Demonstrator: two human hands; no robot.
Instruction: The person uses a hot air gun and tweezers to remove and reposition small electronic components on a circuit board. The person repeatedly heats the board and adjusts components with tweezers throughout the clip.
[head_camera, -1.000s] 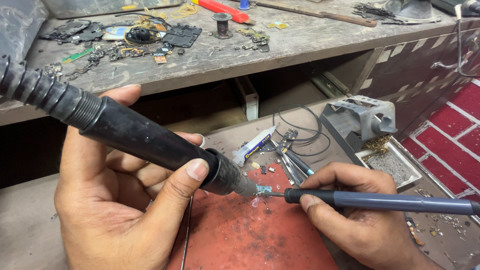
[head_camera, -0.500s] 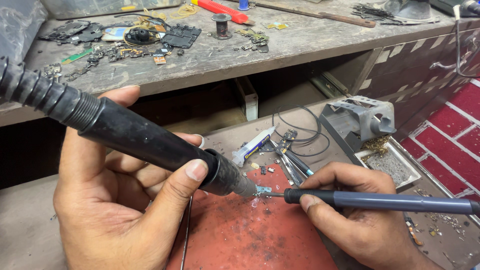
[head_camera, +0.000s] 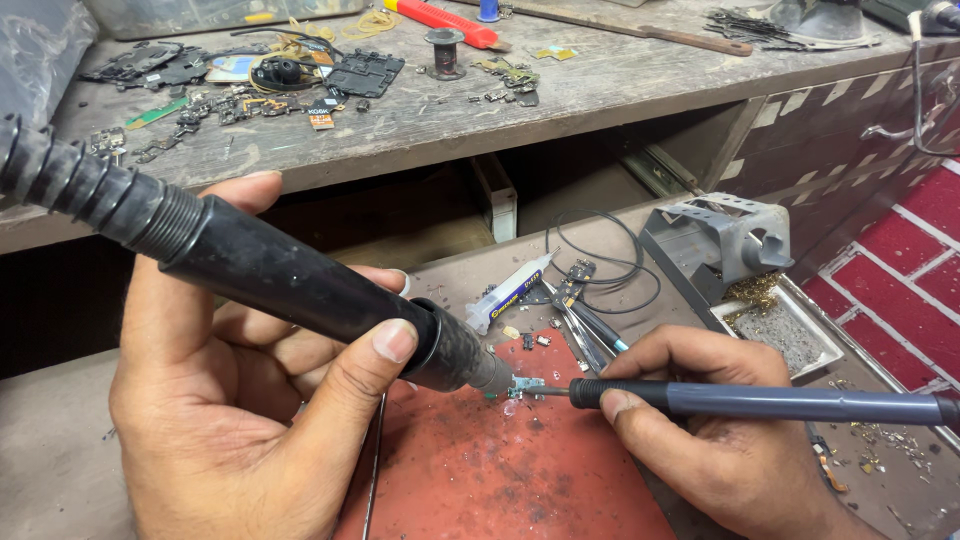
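Gripping a black hot-air handle (head_camera: 300, 290), the left hand (head_camera: 240, 420) aims its nozzle at a small component (head_camera: 525, 385) on the red mat (head_camera: 500, 470) at centre. Head view: the right hand (head_camera: 720, 440), at 4 o'clock, closes on a grey soldering iron (head_camera: 760, 402), tip touching the component. Component detail is indistinct; the iron's tail is cut off. A syringe (head_camera: 508, 292) lies at 12 o'clock on the tabletop (head_camera: 60, 470).

Your low bench (head_camera: 80, 470) carries a red mat (head_camera: 500, 480) at six o'clock, a syringe (head_camera: 508, 292) and tweezers (head_camera: 580, 335) at centre, an iron stand (head_camera: 715, 235) at three o'clock.
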